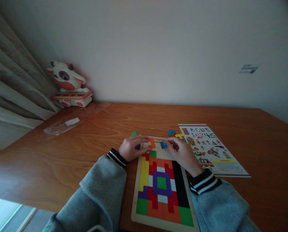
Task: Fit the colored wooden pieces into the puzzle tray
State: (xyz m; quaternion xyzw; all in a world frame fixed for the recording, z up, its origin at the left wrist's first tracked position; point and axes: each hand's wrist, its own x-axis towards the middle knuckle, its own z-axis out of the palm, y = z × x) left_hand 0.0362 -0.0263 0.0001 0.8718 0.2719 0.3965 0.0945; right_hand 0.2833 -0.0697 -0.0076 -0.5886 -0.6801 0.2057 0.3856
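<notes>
A wooden puzzle board (135, 206) lies lengthwise in front of me, its near and middle parts filled with coloured block pieces. At its far end, my left hand (134, 147) has thumb and forefinger on an orange puzzle piece (153, 143). Part of a blue piece (137, 147) shows by the left fingers. My right hand (183, 154) pinches a small angular blue puzzle piece (163, 145) over the bare upper part of the board. A green piece (153, 154) sits just below the left thumb. Black pieces (180, 183) line the right side.
Beyond the board lie loose blue (171, 132), yellow (179, 136) and green (134, 133) pieces. A printed pattern sheet (224, 166) is at the right. At the far left are a clear plastic bag (59, 129) and a cow toy with a keyboard (71, 85).
</notes>
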